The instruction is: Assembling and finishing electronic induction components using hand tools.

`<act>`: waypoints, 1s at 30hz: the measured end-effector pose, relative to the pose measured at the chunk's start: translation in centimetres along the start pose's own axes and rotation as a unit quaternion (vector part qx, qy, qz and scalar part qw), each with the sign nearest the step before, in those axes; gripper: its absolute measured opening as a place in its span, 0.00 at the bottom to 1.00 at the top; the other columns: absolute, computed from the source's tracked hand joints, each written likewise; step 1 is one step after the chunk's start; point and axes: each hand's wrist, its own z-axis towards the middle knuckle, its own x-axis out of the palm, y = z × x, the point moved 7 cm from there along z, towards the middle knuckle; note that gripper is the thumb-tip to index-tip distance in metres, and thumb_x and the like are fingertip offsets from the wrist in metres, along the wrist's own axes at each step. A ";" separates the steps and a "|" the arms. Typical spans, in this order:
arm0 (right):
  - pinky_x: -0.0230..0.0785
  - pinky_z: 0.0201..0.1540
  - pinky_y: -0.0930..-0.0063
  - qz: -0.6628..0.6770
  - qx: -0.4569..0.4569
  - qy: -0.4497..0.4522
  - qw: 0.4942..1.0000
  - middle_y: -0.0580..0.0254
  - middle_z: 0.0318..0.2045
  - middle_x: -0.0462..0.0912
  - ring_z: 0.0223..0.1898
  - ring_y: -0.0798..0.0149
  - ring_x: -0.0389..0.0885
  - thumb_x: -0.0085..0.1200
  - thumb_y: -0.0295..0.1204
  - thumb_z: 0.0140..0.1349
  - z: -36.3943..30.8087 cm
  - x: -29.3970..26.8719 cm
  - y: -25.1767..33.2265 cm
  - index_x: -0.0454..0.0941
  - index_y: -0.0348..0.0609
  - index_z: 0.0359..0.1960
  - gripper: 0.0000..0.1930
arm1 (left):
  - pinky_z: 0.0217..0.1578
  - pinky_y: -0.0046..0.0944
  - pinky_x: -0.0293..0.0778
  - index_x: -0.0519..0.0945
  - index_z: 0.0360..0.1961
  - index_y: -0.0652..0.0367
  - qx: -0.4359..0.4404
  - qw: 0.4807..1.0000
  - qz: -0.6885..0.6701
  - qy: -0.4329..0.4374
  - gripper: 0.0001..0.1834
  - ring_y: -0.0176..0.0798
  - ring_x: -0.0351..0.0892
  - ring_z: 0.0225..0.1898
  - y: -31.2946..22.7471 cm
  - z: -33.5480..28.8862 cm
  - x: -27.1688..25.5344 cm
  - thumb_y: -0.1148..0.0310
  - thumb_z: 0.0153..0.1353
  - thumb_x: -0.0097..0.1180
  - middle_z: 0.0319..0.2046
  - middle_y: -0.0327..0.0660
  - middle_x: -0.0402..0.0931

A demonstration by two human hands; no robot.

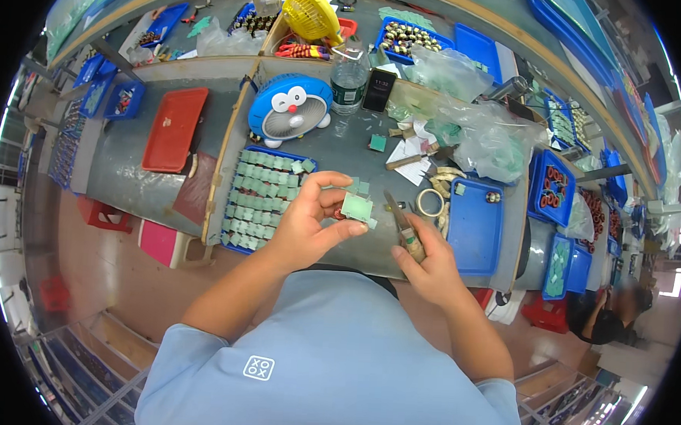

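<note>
Two hands work over the table (365,253): the left hand (313,219) is partly closed, thumb and fingers pinching a square green piece (357,206) above the table, a touch of red showing beside it; the right hand (430,258) is curled around the handle of a slim metal-tipped tool (403,227), whose tip points away from the person and stands apart from the piece. Whether this piece is finished cannot be told from here. Just left of the hands, a blue tray (237,247) carries many similar green pieces in close rows, nearly filling it; if these are completed ones, most of the batch looks done, but they may equally be waiting. To the right, past a tape roll (420,204), a second blue tray (473,237) is mostly bare, with only a small green piece (460,189) and a small round part (494,197) near its far end, which suggests that little remains on that side. Farther out, a blue fan (290,108), a bottle (348,80) and a phone (379,90) stand at the back, and beyond them lie many more round metallic parts (409,40), possibly stock for later.
</note>
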 end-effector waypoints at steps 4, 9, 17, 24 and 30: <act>0.72 0.53 0.57 -0.236 -0.141 -0.038 0.961 0.45 0.48 0.77 0.50 0.43 0.78 0.62 0.28 0.62 -0.5 -0.9 3.8 0.70 0.36 0.65 0.29 | 0.51 0.40 0.78 0.67 0.60 0.60 0.023 0.999 0.012 0.046 0.29 0.38 0.83 0.48 0.2 0.1 0.3 0.78 0.61 0.68 0.51 0.48 0.80; 0.73 0.53 0.57 -0.297 -0.172 -0.015 0.939 0.44 0.51 0.76 0.50 0.42 0.78 0.64 0.28 0.61 -0.8 -1.1 5.7 0.72 0.37 0.65 0.29 | 0.52 0.39 0.77 0.71 0.56 0.62 0.048 0.994 0.073 0.069 0.26 0.36 0.81 0.51 -0.3 -0.4 0.4 0.74 0.60 0.71 0.53 0.46 0.80; 0.73 0.50 0.57 -0.331 -0.196 -0.019 0.923 0.46 0.49 0.76 0.48 0.44 0.78 0.65 0.26 0.59 -1.1 -1.7 6.4 0.72 0.38 0.64 0.30 | 0.51 0.38 0.77 0.73 0.54 0.60 0.099 0.990 0.055 0.080 0.25 0.35 0.81 0.48 -0.3 -0.4 0.7 0.71 0.60 0.73 0.51 0.44 0.82; 0.72 0.49 0.58 -0.383 -0.224 -0.024 0.896 0.48 0.47 0.76 0.47 0.46 0.77 0.66 0.25 0.56 -1.2 -1.5 7.3 0.74 0.39 0.63 0.31 | 0.44 0.33 0.76 0.77 0.53 0.58 0.107 0.987 0.083 0.081 0.25 0.31 0.81 0.42 -0.7 -0.7 0.3 0.70 0.57 0.75 0.47 0.38 0.83; 0.72 0.49 0.58 -0.399 -0.250 -0.019 0.882 0.50 0.46 0.76 0.45 0.47 0.77 0.67 0.25 0.54 -1.2 -1.9 8.2 0.74 0.41 0.63 0.32 | 0.42 0.32 0.76 0.77 0.53 0.58 0.129 0.987 0.078 0.062 0.26 0.31 0.80 0.38 -1.5 -0.8 0.5 0.70 0.56 0.76 0.45 0.38 0.84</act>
